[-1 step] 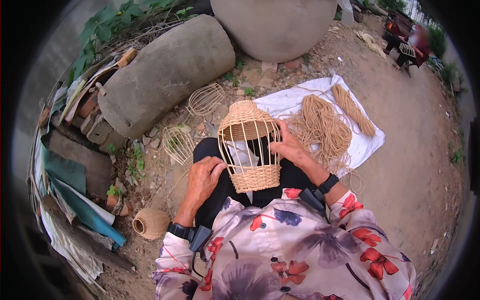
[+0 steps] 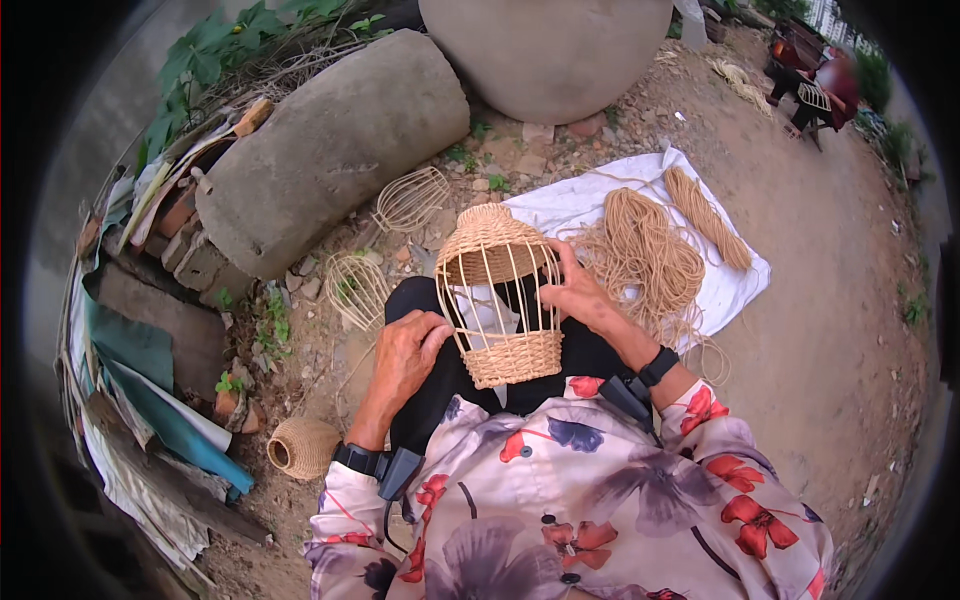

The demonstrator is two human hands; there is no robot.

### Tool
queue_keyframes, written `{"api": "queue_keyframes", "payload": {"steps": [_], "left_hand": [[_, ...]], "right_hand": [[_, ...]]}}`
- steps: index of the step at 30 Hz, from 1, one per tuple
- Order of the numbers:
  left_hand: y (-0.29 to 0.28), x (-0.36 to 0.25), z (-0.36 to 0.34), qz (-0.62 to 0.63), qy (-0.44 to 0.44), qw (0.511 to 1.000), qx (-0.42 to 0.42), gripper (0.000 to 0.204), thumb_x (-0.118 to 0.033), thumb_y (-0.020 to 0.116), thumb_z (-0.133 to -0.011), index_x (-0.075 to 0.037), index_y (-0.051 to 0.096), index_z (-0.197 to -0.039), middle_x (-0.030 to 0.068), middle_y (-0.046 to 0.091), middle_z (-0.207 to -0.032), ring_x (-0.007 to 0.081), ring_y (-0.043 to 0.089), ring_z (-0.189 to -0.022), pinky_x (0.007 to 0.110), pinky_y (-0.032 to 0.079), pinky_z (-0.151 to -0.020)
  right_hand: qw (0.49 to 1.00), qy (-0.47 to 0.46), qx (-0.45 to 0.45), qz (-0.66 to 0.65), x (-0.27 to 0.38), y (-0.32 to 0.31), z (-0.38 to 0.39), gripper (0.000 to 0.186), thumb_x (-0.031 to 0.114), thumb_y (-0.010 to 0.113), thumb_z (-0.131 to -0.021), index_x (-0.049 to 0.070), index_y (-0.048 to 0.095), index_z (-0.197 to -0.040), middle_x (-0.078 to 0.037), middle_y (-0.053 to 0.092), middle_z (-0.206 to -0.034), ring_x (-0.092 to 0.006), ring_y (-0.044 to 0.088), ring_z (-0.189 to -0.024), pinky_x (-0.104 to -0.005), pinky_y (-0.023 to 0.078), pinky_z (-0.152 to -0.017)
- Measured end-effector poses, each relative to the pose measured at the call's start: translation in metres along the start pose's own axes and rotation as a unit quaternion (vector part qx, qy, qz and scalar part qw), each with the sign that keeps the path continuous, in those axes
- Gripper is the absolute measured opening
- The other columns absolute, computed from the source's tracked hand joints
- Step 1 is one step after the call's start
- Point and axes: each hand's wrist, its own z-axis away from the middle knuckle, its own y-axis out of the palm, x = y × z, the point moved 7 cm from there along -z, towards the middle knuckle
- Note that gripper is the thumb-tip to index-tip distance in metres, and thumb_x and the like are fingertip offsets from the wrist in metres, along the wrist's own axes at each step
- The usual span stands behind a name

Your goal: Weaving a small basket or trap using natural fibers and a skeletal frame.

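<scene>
— Where's the half-woven wicker cage [image 2: 500, 295]?
— Upright on the person's lap. The right hand [image 2: 580, 295] grips its side ribs with curled fingers; the left hand [image 2: 408, 355] rests loosely closed beside its base, holding nothing I can make out.
— How would it handle?
— Probably light but fragile; best held by the woven bands.

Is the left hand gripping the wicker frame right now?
No. The left hand rests on the lap beside the wicker frame, while only the right hand holds its ribs.
</scene>
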Motion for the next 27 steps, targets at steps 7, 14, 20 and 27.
{"api": "queue_keyframes", "payload": {"steps": [7,14,20,27], "left_hand": [[-0.027,0.035,-0.025,-0.032,0.022,0.997,0.069,0.016,-0.016,0.066,-0.088,-0.001,0.069,-0.091,0.0128,0.063,-0.080,0.0294,0.063,-0.076,0.038,0.049,-0.068],[-0.014,0.054,-0.031,-0.052,-0.031,0.994,0.090,0.016,-0.017,0.066,-0.087,-0.001,0.069,-0.091,0.0139,0.063,-0.080,0.0310,0.063,-0.075,0.039,0.049,-0.068],[-0.012,0.049,-0.038,-0.101,-0.014,0.993,0.067,0.017,-0.017,0.067,-0.087,-0.003,0.069,-0.096,0.0131,0.064,-0.086,0.0283,0.062,-0.069,0.037,0.050,-0.066],[-0.023,0.050,-0.024,0.102,-0.132,0.985,-0.036,0.018,-0.011,0.065,-0.090,-0.004,0.065,-0.107,-0.0004,0.056,-0.086,0.0063,0.048,-0.068,0.022,0.039,-0.057]], "right_hand": [[0.991,0.001,-0.012,0.133,0.002,0.009,-0.001,0.088,0.032,0.065,-0.070,0.006,0.026,-0.144,-0.028,0.057,-0.124,-0.0440,0.057,-0.113,-0.0436,0.044,-0.099],[0.991,0.031,0.024,0.131,-0.007,0.022,-0.003,0.086,0.034,0.066,-0.071,0.004,0.029,-0.142,-0.028,0.058,-0.122,-0.0424,0.058,-0.113,-0.0438,0.045,-0.098],[0.984,-0.018,0.037,0.171,-0.001,0.017,-0.004,0.081,0.039,0.067,-0.075,0.006,0.034,-0.141,-0.027,0.065,-0.108,-0.0418,0.065,-0.097,-0.0439,0.050,-0.087],[0.982,0.047,-0.179,0.039,-0.101,-0.148,0.017,0.048,0.043,0.065,-0.087,0.003,0.061,-0.114,-0.009,0.067,-0.087,-0.0159,0.064,-0.068,-0.0293,0.053,-0.056]]}}
